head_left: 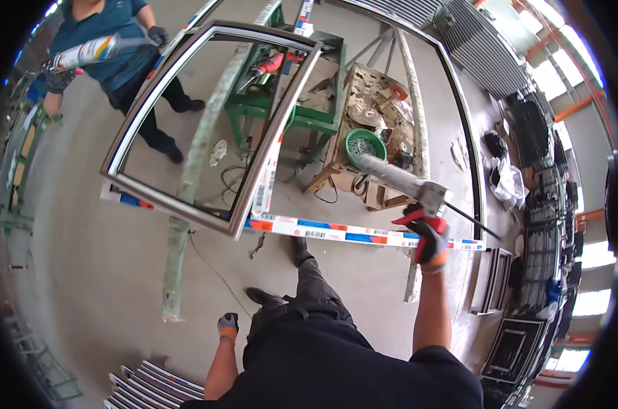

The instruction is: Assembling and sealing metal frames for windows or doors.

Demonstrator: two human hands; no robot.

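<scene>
My right hand, in a red and dark glove, grips a caulking gun by its handle. The gun's pale, smeared barrel points left over a work table, and its rod sticks out to the right. At my left side hangs my left hand, in a grey and orange glove, its fingers curled with nothing visible in them. A brown window sash lies tilted across a larger frame covered in printed protective film. This frame's near bar passes under my right hand and the gun.
Green-painted support beams carry the frames. Inside stand a green metal table with a red power drill and a stained wooden table with a green bowl. At the upper left a co-worker holds a sealant gun.
</scene>
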